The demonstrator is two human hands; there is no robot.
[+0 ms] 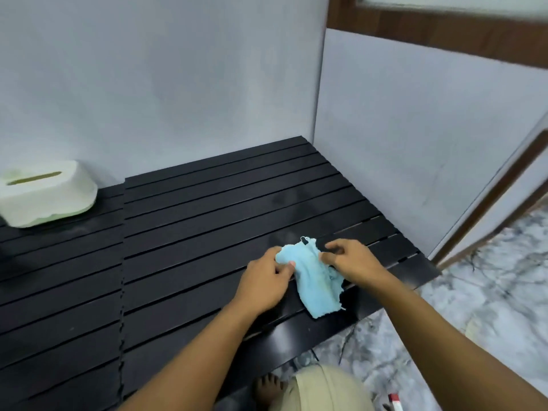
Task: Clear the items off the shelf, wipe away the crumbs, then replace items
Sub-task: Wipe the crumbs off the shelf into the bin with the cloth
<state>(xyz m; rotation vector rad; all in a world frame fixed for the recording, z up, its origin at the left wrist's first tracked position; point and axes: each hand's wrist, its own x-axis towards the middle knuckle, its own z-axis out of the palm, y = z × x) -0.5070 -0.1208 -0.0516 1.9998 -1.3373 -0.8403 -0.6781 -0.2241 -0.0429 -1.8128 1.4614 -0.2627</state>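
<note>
While the left hand (264,280) and right hand (350,259) both pinch the blue cloth (317,283) lying near the black slatted shelf's (192,218) front right edge, wiping seems in hand. Next it likely needs bunching and sweeping; a tissue box (44,192) remains far left.

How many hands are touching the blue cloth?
2. The left hand pinches the upper left edge of the blue cloth, and the right hand grips its upper right edge. The cloth lies near the front right of the black slatted shelf.
</note>
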